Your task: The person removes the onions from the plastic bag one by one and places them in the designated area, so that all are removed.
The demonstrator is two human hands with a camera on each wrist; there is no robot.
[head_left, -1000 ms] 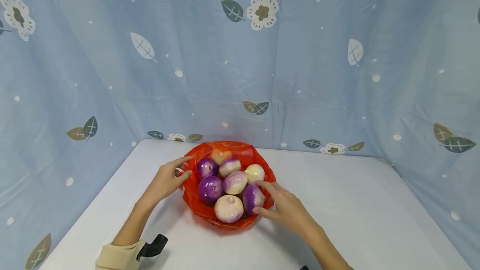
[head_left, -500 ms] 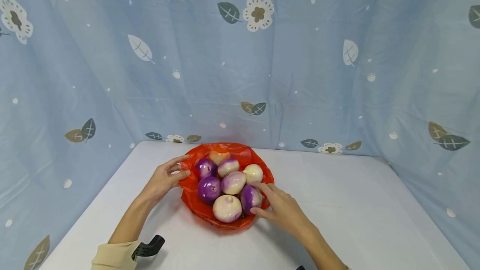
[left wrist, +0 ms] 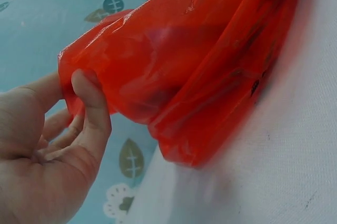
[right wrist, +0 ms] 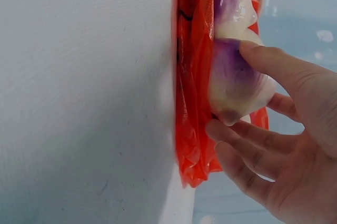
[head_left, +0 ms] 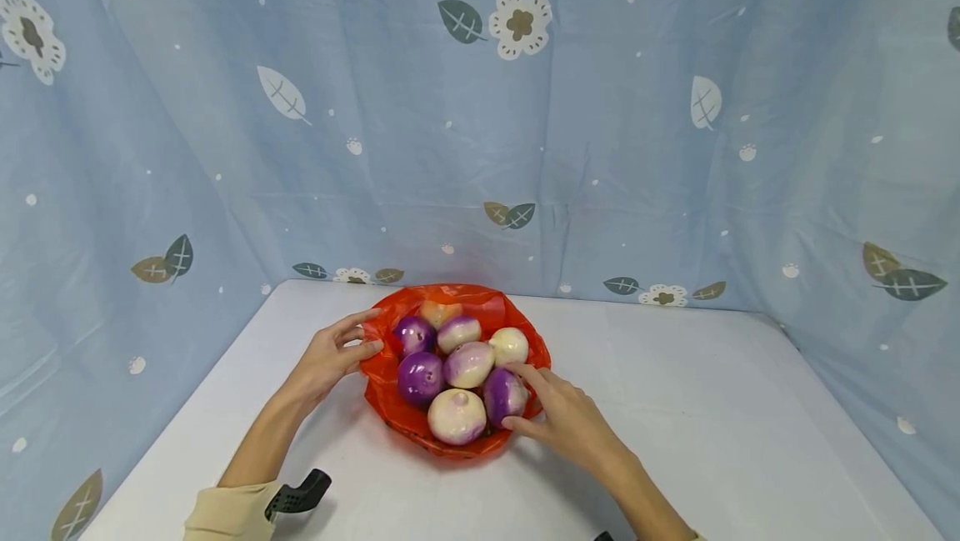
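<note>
A red plastic bag (head_left: 390,420), rolled open, sits on the table with several glossy purple-and-white onions inside. At its left rim my left hand (head_left: 326,362) pinches the thin plastic between thumb and fingers; the left wrist view shows the bag's edge (left wrist: 131,71) between them. My right hand (head_left: 573,420) reaches over the right rim and holds the rightmost purple-and-white onion (head_left: 504,397), thumb on its near side and index finger on its far side. In the right wrist view the thumb presses this onion (right wrist: 234,76), and other fingers lie by its pointed end. The onion still rests among the others.
The white table (head_left: 697,424) extends to both sides of the bag. A blue curtain (head_left: 405,141) with leaf and flower prints hangs behind and at the sides. At the back of the bag lies an orange-tinted round item (head_left: 440,313), partly seen through the plastic.
The left hand's fingers have closed in on the bag's left rim. My right hand stays at the same onion, and the onions keep their places. The head view shifts slightly.
</note>
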